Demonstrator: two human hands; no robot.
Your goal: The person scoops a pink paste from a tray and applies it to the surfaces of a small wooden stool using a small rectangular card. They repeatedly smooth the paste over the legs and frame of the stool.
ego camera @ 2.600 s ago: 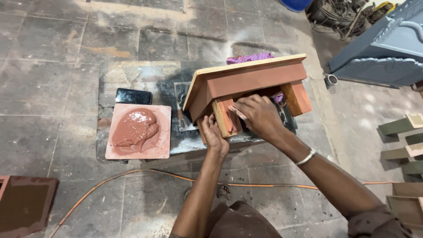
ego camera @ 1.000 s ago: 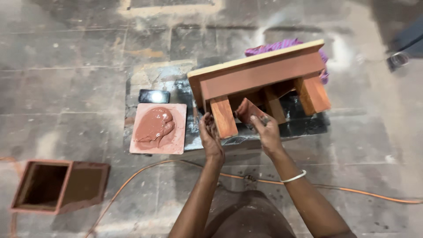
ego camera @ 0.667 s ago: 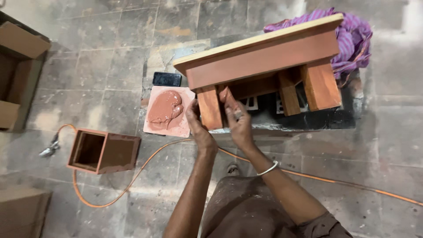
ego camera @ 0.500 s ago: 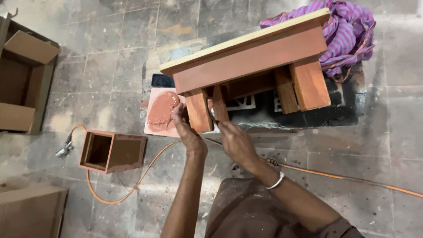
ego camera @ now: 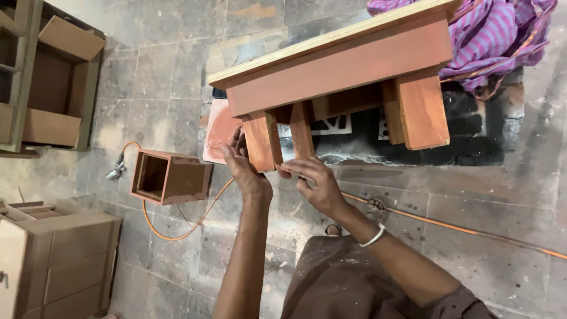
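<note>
A small reddish-brown wooden stool (ego camera: 342, 71) with a pale top edge lies tipped on its side on a dark mat (ego camera: 466, 136), its legs pointing toward me. My left hand (ego camera: 242, 171) presses against the near left leg (ego camera: 263, 142) from the left. My right hand (ego camera: 313, 180) has its fingertips on the bottom end of that same leg, fingers partly curled. A square tile (ego camera: 220, 130) smeared with reddish-brown paste lies just behind my left hand, partly hidden by it.
An open wooden box (ego camera: 168, 176) stands on the stone floor to the left. An orange hose (ego camera: 443, 224) runs across the floor. A purple cloth (ego camera: 496, 35) lies behind the stool. Wooden cabinets (ego camera: 59, 260) and open frames (ego camera: 50, 82) line the left edge.
The view has swung left and closer, bringing the box and cabinets into sight. Both hands have stayed at the stool's near left leg, the right hand sliding down to the leg's end.
</note>
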